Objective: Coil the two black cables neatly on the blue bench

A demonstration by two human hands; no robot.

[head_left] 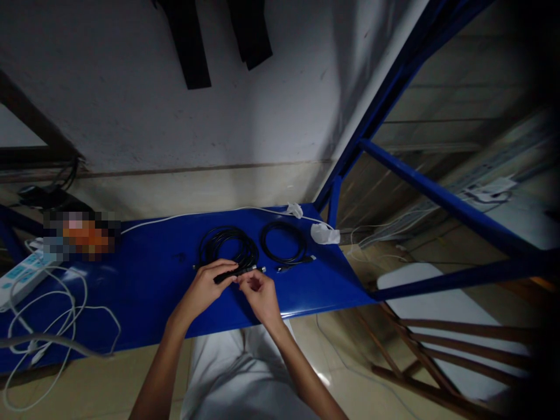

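Observation:
A coiled black cable lies on the blue table in front of me, with metallic connectors near its right-hand end. My left hand is closed on a dark, elongated section at the coil's near edge, thumb below and fingers above. Just to its right, my right hand pinches at the same section, close to a silver connector. The fingertips of both hands almost meet, and they hide part of what is gripped. A second, smaller black cable coil rests to the right, its plug ends toward me.
A white power strip and tangled white cable occupy the left of the blue table. Crumpled white pieces lie near its right end. Blue metal bars rise at right, beside a wooden chair. A wall stands behind.

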